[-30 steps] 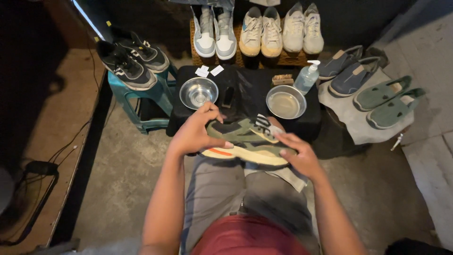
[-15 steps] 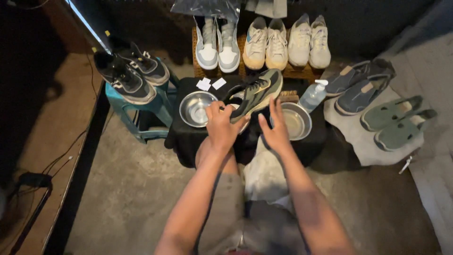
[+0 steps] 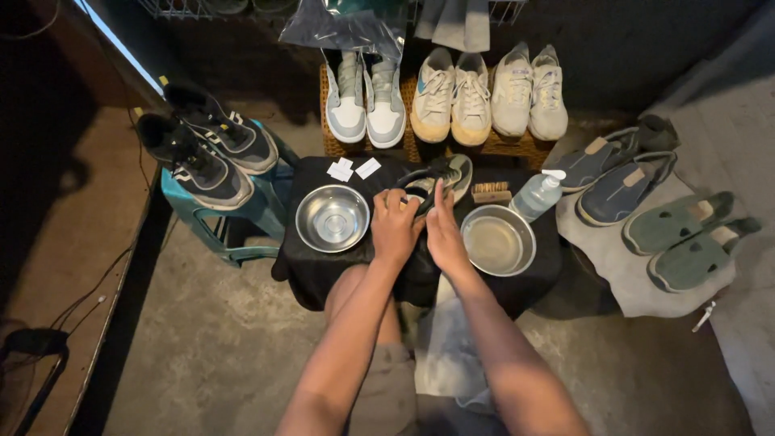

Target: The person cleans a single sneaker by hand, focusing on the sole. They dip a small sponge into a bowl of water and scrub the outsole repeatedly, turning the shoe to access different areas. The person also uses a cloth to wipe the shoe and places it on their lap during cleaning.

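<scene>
I see the left hand point(image 3: 394, 230) with fingers wrapped around the dark green sneaker point(image 3: 440, 179), which sits on the black-covered bench point(image 3: 323, 270) between two shiny round metal bowls point(image 3: 332, 219). The right hand point(image 3: 442, 234) lies flat against it, fingers straight.

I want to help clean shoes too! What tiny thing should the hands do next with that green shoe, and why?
Probably let go and draw back a little. Both the left hand and right hand rest on the green shoe, which seems to lie on the black table between the two bowls. With the shoe seemingly set down, the brush beside it is probably within reach.
</scene>
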